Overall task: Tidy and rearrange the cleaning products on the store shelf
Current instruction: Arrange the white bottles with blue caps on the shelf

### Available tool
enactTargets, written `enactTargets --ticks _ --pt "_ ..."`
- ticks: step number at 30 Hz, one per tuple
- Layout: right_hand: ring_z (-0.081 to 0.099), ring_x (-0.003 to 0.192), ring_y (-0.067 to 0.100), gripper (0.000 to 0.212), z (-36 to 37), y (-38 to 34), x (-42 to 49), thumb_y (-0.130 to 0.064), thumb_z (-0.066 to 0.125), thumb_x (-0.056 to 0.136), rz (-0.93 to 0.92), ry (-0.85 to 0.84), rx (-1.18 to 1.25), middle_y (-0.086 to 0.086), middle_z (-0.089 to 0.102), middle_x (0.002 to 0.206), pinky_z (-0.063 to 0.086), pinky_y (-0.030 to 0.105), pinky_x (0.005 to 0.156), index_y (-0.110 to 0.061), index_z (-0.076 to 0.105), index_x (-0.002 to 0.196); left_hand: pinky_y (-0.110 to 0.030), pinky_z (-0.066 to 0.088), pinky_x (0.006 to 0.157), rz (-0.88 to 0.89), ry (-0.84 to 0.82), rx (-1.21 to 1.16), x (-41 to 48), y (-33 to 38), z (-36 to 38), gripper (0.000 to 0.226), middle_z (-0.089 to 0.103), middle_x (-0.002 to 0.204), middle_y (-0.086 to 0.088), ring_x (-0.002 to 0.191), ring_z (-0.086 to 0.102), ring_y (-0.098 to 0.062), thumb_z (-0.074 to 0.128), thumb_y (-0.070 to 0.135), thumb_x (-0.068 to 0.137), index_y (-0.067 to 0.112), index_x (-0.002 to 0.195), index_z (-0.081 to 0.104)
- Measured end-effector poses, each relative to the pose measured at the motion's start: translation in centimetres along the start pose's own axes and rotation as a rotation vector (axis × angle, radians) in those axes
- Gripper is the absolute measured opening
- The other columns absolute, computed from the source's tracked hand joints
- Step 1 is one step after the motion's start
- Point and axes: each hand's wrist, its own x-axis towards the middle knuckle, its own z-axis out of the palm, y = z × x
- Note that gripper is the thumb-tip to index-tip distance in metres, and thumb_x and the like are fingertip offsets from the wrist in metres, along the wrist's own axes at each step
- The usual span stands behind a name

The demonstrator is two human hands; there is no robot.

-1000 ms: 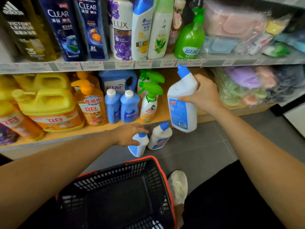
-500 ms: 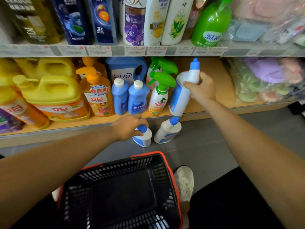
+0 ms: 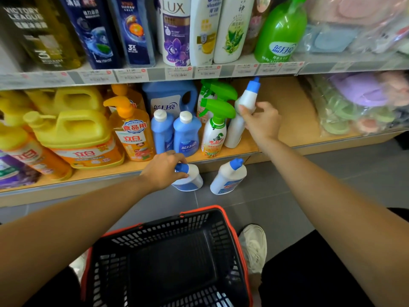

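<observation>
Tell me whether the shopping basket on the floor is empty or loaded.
Empty, as far as it shows: the basket has a bare black floor and mesh walls, with no product inside.

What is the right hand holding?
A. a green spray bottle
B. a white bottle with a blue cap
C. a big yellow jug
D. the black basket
B: the right hand grips the neck of the white bottle with a blue cap, which stands beside the green spray bottle on the lower shelf. The left hand grips a second bottle down on the floor.
</observation>
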Motion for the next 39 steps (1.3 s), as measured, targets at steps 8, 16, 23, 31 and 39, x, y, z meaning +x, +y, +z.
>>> enactTargets --ticks 8,16,23,31,39 --pt "0.071 0.069 0.025 0.050 -0.6 5.2 -5.7 -0.057 0.076 0.078 0.288 -0.748 -0.283 0.009 0.071 0.088 0.063 0.037 0.063 -0.012 0.065 0.098 -0.028 0.035 0.069 -0.043 0.005 0.009 0.1 -0.5 0.0 0.039 0.059 0.097 0.000 0.081 0.050 -0.016 0.077 0.043 0.085 0.016 0.111 0.068" --pt "0.056 0.057 0.021 0.027 -0.4 6.4 -6.5 -0.028 0.077 0.085 0.301 -0.618 -0.109 0.012 0.060 0.072 0.047 0.027 0.048 -0.009 0.057 0.086 -0.032 0.047 0.075 -0.106 -0.086 0.002 0.5 0.0 -0.1 0.042 0.070 0.109 -0.006 0.093 0.064 -0.026 0.073 0.046 0.088 0.020 0.119 0.062" --pt "0.042 0.045 0.010 0.028 -7.8 1.3 -2.2 -0.031 0.079 0.082 0.187 -0.498 -0.014 -0.001 0.049 0.050 0.032 0.023 0.044 -0.015 0.058 0.072 -0.027 0.041 0.066 -0.029 -0.154 -0.060 0.8 1.1 0.6 0.034 0.063 0.098 -0.001 0.087 0.057 -0.020 0.078 0.038 0.084 0.020 0.109 0.063" --pt "0.037 0.042 0.003 0.023 -11.6 -2.3 0.9 -0.024 0.075 0.087 -0.004 -0.374 0.121 -0.009 0.045 0.047 0.030 0.013 0.041 -0.008 0.061 0.082 -0.026 0.039 0.064 -0.003 -0.128 -0.107 0.5 2.0 0.0 0.031 0.062 0.089 0.000 0.082 0.056 -0.018 0.078 0.035 0.085 0.015 0.106 0.066" --pt "0.044 0.057 0.012 0.025 -8.4 -2.7 1.8 -0.026 0.072 0.089 -0.004 -0.345 0.119 0.002 0.050 0.065 0.037 0.028 0.059 -0.003 0.061 0.094 -0.021 0.046 0.068 0.046 0.018 -0.240 0.3 5.3 -6.8 0.025 0.068 0.089 0.002 0.080 0.061 -0.016 0.077 0.037 0.087 0.018 0.098 0.068"
